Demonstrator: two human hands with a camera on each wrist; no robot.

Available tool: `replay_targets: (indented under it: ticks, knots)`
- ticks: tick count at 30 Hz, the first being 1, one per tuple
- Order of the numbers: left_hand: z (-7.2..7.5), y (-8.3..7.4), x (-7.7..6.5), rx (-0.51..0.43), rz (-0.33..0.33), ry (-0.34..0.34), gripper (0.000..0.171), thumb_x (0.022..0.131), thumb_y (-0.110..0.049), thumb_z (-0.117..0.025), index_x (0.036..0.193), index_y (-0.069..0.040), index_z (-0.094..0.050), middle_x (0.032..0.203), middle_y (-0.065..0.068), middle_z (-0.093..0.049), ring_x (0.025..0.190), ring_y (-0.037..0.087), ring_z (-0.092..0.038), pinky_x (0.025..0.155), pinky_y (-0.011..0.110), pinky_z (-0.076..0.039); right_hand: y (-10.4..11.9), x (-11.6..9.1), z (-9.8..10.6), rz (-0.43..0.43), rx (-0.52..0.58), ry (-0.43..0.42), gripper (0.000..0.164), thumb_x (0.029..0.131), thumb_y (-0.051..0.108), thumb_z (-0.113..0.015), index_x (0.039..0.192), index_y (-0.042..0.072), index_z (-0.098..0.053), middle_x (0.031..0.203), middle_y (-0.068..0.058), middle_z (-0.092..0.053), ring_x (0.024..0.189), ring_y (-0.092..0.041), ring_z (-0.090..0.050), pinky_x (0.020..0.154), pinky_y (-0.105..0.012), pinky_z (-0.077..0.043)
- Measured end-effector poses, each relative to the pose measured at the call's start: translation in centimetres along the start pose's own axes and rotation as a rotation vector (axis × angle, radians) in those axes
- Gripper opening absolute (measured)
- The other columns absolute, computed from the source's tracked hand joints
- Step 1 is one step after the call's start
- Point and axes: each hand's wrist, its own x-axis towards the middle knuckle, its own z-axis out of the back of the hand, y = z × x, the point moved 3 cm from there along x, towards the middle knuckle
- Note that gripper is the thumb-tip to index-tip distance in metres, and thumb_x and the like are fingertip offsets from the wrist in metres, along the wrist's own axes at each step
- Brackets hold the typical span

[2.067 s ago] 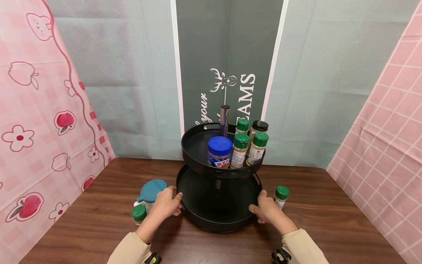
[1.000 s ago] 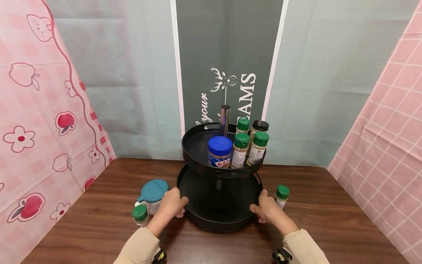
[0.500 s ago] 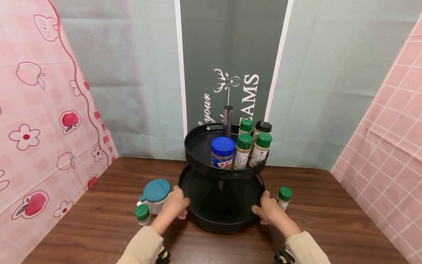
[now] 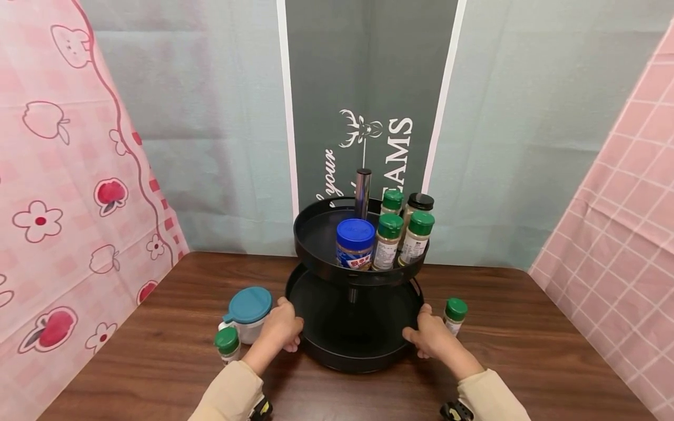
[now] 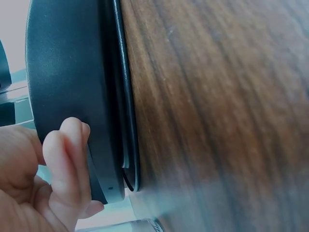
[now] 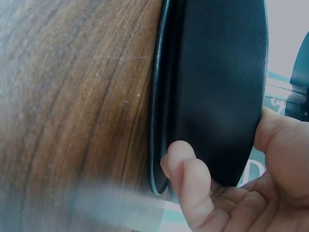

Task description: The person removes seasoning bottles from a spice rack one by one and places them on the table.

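Observation:
A black two-tier spice rack (image 4: pixel 347 327) with round trays and a metal centre post (image 4: pixel 363 193) stands on the wooden table. My left hand (image 4: pixel 281 323) grips the lower tray's left rim, thumb at the top edge and fingers against the outer wall, as the left wrist view also shows. On the opposite side, my right hand (image 4: pixel 433 335) holds the same tray's rim, its thumb over the edge and bent fingers beneath. The upper tray carries a blue-lidded jar (image 4: pixel 355 242), a black-capped jar (image 4: pixel 420 202) and several green-capped spice bottles (image 4: pixel 387 242). Nothing lies in the lower tray.
Left of the rack stand a blue-lidded clear container (image 4: pixel 250 307) and a green-capped bottle (image 4: pixel 227 342), close to my left forearm. Another green-capped bottle (image 4: pixel 455 316) is just behind my right hand. A grey-green cloth (image 4: pixel 226 175) hangs behind the table (image 4: pixel 505 339).
My left hand has shifted a little right along the lower rim, with its thumb now at the edge. The right hand keeps its hold. The head view has swung slightly; the rack looks unmoved.

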Motion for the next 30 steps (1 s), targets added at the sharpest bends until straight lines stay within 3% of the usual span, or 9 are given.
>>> replay_targets:
  ticks: [7,18,24,26,30]
  knots:
    - [0.0,-0.4,-0.2,0.023,-0.029,-0.018,0.023,0.082,-0.002,-0.051,0.095,0.008,-0.037,0.039,0.005,-0.051,0.029,0.015,-0.051,0.033,0.028,-0.044,0.0,0.1,0.2,0.002,-0.012,-0.010,0.081,0.085,0.014,-0.056,0.133,-0.026,-0.004,0.051,-0.008,-0.052,0.042,-0.018,-0.054,0.044,-0.031,-0.043]
    - [0.1,-0.4,0.0,0.027,-0.005,-0.004,0.029,0.080,-0.002,-0.051,0.101,0.011,-0.036,0.039,0.006,-0.051,0.029,0.015,-0.051,0.034,0.028,-0.045,0.2,0.3,0.8,0.047,-0.084,0.026,0.081,0.088,0.019,-0.059,0.130,-0.029,-0.008,0.054,-0.009,-0.054,0.044,-0.018,-0.056,0.048,-0.030,-0.044]
    - [-0.2,-0.3,0.1,0.032,0.009,-0.014,0.031,0.079,-0.002,-0.051,0.102,0.011,-0.036,0.038,0.005,-0.050,0.029,0.015,-0.050,0.034,0.028,-0.044,0.5,0.3,2.1,0.034,-0.106,0.122,0.084,0.086,0.028,-0.064,0.128,-0.029,-0.019,0.087,-0.027,-0.060,0.046,-0.023,-0.056,0.051,-0.032,-0.047]
    - [-0.2,-0.3,0.0,0.032,0.008,-0.015,0.031,0.079,-0.002,-0.051,0.103,0.012,-0.036,0.038,0.005,-0.050,0.028,0.015,-0.050,0.034,0.028,-0.044,0.5,0.2,2.7,0.029,-0.088,0.153,0.081,0.085,0.029,-0.066,0.127,-0.027,-0.025,0.095,-0.027,-0.058,0.048,-0.023,-0.056,0.054,-0.034,-0.048]
    - [-0.1,-0.3,0.0,0.014,0.007,-0.012,0.033,0.079,-0.002,-0.051,0.104,0.012,-0.035,0.038,0.006,-0.051,0.028,0.015,-0.050,0.034,0.028,-0.044,0.9,0.1,4.0,0.050,-0.009,0.207,0.073,0.085,0.028,-0.067,0.127,-0.022,-0.034,0.068,-0.015,-0.058,0.043,-0.017,-0.050,0.051,-0.031,-0.045]
